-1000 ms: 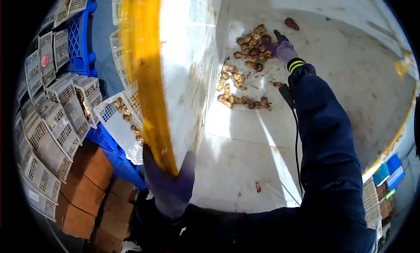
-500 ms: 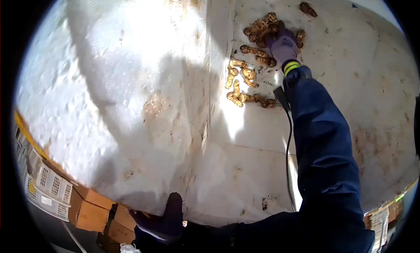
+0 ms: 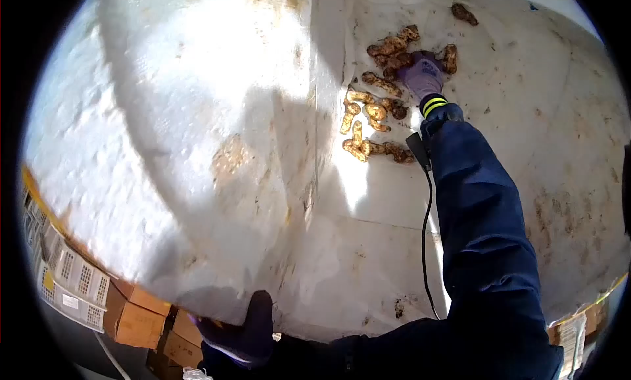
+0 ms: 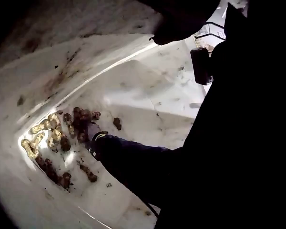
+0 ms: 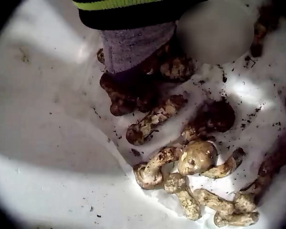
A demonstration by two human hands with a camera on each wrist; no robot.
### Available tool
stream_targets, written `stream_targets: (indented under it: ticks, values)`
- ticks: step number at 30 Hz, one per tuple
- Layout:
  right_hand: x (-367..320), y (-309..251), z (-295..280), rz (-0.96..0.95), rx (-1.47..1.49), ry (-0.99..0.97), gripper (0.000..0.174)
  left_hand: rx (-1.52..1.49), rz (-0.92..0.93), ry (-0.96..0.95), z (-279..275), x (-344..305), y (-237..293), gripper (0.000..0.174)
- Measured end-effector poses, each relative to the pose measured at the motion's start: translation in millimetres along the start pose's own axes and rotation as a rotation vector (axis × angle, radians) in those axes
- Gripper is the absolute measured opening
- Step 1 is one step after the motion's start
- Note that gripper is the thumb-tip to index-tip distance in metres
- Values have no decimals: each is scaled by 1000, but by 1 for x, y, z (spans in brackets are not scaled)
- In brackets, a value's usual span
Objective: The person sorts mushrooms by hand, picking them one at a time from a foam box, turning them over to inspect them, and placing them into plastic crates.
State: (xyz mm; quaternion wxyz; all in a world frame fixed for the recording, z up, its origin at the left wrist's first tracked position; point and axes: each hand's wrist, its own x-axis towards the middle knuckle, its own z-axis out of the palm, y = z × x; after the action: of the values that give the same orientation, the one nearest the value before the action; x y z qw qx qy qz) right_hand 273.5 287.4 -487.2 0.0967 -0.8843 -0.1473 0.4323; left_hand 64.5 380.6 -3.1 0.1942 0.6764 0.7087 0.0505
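Observation:
In the head view my right hand [image 3: 422,76], in a purple glove, reaches into a cluster of brown, soil-specked mushrooms [image 3: 393,46]. Its fingers point down among them, and I cannot tell whether they grip one. The right wrist view has the glove [image 5: 138,52] over dark mushrooms [image 5: 121,98], fingertips in shadow. Paler mushrooms [image 5: 198,157] lie close below. My left hand [image 3: 243,331] grips the near left rim of a big white box [image 3: 217,183], thumb inside the wall. From the left wrist, the right sleeve [image 4: 138,155] extends toward the mushrooms.
A lone mushroom [image 3: 464,14] lies farther back on the box floor. A black cable [image 3: 426,248] trails from the right wrist. Outside the box at lower left are white perforated baskets [image 3: 75,281] and cardboard boxes [image 3: 141,317]. Sunlight falls across the left wall.
The left wall, held by my left hand, has swung left and down in view. My right hand has moved into the cluster, and a mushroom there has shifted nearer the paler ones.

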Motion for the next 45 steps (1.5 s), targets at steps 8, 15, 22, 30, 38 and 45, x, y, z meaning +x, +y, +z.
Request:
stream_targets:
  ticks: [8, 15, 22, 30, 38, 45]
  values:
    - [-73, 28, -50, -85, 1671, -860, 24, -20, 382, -253, 1, 24, -16, 82]
    - [-222, -56, -203, -271, 1791, -1194, 50, -198, 604, -311, 8, 30, -10, 73]
    - [-374, -119, -302, -578, 1144, -796, 42, -326, 843, -394, -63, -46, 50, 66]
    - [-481, -110, -352, -477, 895, -693, 43, -834, 146, -963, -99, -74, 68, 31]
    - [-494, -40, -350, -380, 2043, -760, 64, -1201, -55, -1292, -94, -95, 60, 31]
    - [-515, -23, -349, -521, 2310, -740, 70, -1295, -46, -1530, -77, -112, 65, 50]
